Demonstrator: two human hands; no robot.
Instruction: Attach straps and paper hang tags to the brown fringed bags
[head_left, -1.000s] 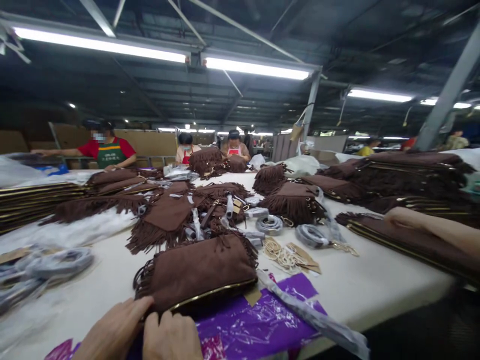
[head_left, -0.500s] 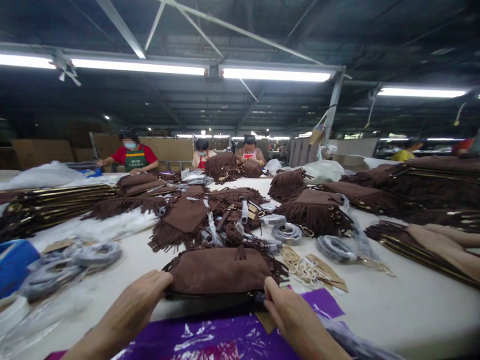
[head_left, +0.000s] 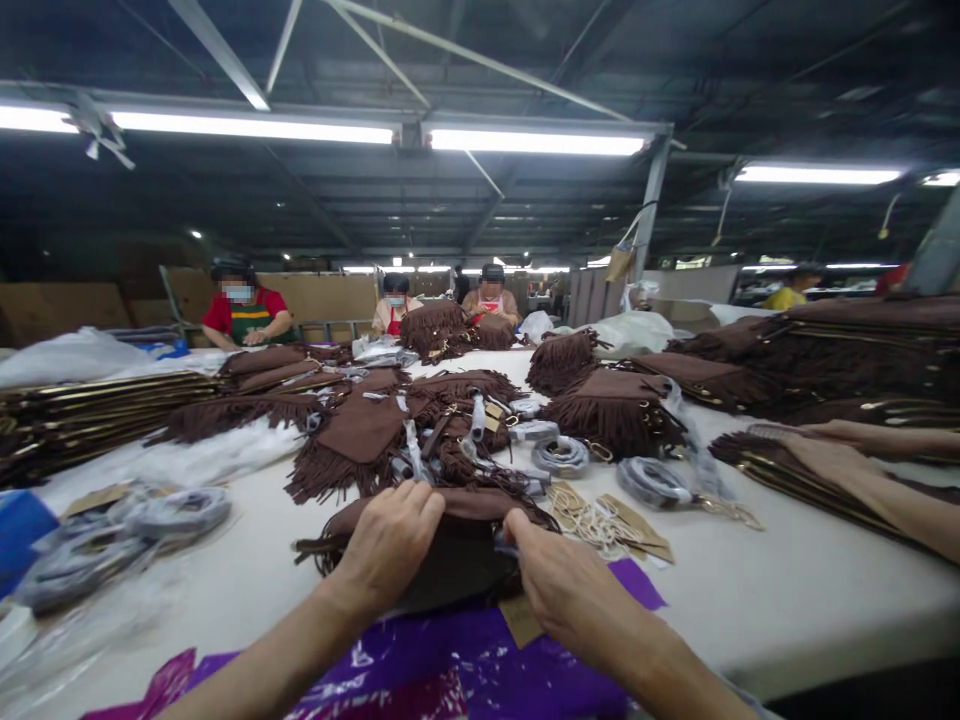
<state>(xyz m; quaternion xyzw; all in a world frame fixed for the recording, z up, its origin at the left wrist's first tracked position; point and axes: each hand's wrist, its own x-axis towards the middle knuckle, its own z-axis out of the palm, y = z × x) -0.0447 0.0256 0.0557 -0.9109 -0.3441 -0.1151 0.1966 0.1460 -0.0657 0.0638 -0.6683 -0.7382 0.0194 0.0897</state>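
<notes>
Centrally in the head view, a brown fringed bag (head_left: 480, 503) is held just above purple plastic wrapping (head_left: 409, 640) at the near side of the white table (head_left: 772, 610). Its upper edge is clasped under the curled fingers of the left hand (head_left: 394, 535), and its right part is pinched by the right hand (head_left: 551, 565); the two hands are kept a little apart. A dark surface is turned toward the wearer, though whether it is the lining or the underside cannot be told. Beside the right hand, a kraft tag (head_left: 519, 620) is seen; any print on it is too small to be read. Beyond the bag, coiled straps (head_left: 654, 483) in clear wrap and kraft cards with white cord (head_left: 592, 520) are laid out. At the right, a stack of zippered pieces (head_left: 787, 495) is touched by a co-worker's hand (head_left: 832, 462). Farther back, a green apron (head_left: 251, 318) is worn, its front too small to be read.
</notes>
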